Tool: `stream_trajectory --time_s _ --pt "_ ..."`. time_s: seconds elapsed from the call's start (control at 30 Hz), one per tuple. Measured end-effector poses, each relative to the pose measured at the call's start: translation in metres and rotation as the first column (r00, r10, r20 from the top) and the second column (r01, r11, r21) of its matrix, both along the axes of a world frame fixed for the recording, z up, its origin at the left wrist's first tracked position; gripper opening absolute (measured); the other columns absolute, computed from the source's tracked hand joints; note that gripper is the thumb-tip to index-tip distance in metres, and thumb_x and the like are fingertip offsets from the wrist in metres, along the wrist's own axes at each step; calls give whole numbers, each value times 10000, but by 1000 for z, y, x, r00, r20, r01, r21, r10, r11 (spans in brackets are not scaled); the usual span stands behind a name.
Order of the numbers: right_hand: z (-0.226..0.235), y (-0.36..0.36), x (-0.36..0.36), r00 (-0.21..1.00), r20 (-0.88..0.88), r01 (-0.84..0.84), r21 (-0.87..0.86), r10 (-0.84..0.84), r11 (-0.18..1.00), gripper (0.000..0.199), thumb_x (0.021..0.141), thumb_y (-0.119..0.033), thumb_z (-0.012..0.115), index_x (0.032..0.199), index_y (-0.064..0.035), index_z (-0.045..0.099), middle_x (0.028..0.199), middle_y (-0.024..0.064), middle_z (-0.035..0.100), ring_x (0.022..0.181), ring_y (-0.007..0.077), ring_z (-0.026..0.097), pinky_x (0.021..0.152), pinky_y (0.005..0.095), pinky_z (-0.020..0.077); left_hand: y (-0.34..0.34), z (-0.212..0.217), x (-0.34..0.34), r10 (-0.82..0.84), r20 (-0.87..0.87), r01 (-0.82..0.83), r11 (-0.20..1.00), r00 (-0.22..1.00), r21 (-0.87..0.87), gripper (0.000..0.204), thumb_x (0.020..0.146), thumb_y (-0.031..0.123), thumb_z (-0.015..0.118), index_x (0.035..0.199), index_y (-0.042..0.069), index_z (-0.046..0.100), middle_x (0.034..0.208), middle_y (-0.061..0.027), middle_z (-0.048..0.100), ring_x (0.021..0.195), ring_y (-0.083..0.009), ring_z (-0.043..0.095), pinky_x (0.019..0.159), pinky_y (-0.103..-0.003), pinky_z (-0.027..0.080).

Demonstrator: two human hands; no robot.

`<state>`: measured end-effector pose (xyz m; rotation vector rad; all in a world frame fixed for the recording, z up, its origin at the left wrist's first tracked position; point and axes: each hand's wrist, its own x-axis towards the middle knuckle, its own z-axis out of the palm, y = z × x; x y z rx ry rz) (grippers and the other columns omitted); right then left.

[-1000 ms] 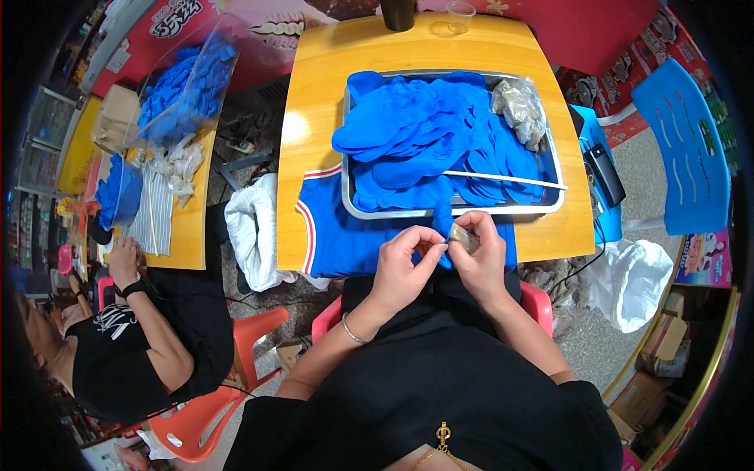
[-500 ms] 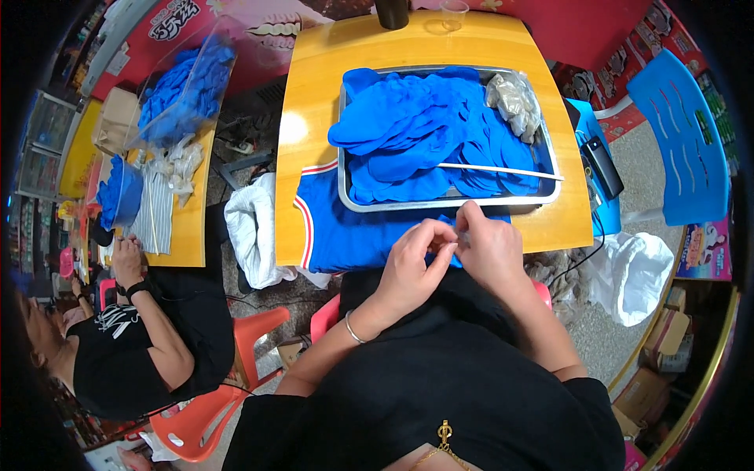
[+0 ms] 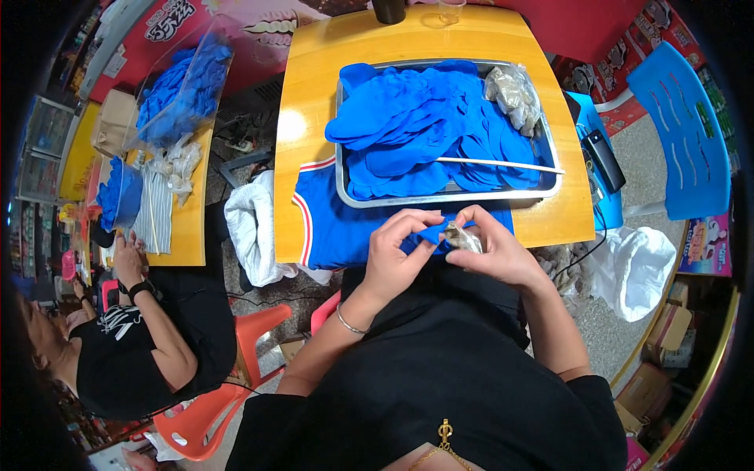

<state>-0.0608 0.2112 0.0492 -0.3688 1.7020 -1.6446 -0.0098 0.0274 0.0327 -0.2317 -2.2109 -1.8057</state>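
Observation:
Just beyond my lap, at the table's near edge, both hands are close together. My left hand (image 3: 395,250) pinches a small piece of blue cloth (image 3: 433,233) between thumb and fingers. In my right hand (image 3: 505,255) is a small, crinkled clear-and-brownish plastic packet (image 3: 465,239), close beside the cloth. Behind them a metal tray (image 3: 393,203) holds a heap of flat, rounded blue cloth pieces (image 3: 424,118). A thin white stick (image 3: 503,163) lies across the heap. A bundle of similar clear-brown plastic (image 3: 512,98) sits in the tray's far right corner.
A blue garment with striped trim (image 3: 322,224) lies under the tray's near side. A dark cup (image 3: 389,11) and a clear cup (image 3: 450,11) stand at the far edge. At left, a co-worker (image 3: 118,353) sits by another table (image 3: 187,243). A blue chair (image 3: 679,141) is at right.
My hands have drawn slightly apart. The plastic packet now shows in my right hand and the blue cloth in my left; before, the fingers mostly hid what they held.

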Motion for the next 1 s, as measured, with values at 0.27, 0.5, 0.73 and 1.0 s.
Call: stream_trajectory --time_s 0.27,0.5,0.73,1.0 --pt "24 -8 9 672 -735 230 325 91 917 332 687 -15 639 983 5 492 865 131 540 807 307 571 708 356 458 -3 11 -7 -22 122 33 996 992 -88 75 763 32 668 764 -5 603 915 -120 649 835 -204 617 731 -284 468" --pt "27 -12 5 573 -807 188 296 140 937 93 733 -49 627 805 -9 582 844 124 558 727 334 580 642 384 473 -3 12 -13 -12 17 14 994 1000 -111 99 719 20 682 782 -5 609 872 -102 625 833 -222 604 711 -292 465" --pt "30 -10 -5 913 -400 3 193 76 981 152 795 -94 602 912 -1 572 775 120 602 703 216 615 626 316 483 -1 -4 -8 -209 237 69 870 949 489 236 784 118 700 959 12 583 969 -64 601 845 -94 556 747 -234 447" --pt "20 -2 -10 993 118 -20 61 12 998 230 830 -122 611 1006 -4 520 797 34 590 723 91 556 657 235 458 2 -33 12 -350 418 -70 692 839 719 222 891 120 575 1082 8 586 1005 -40 619 894 -78 563 801 -235 449"
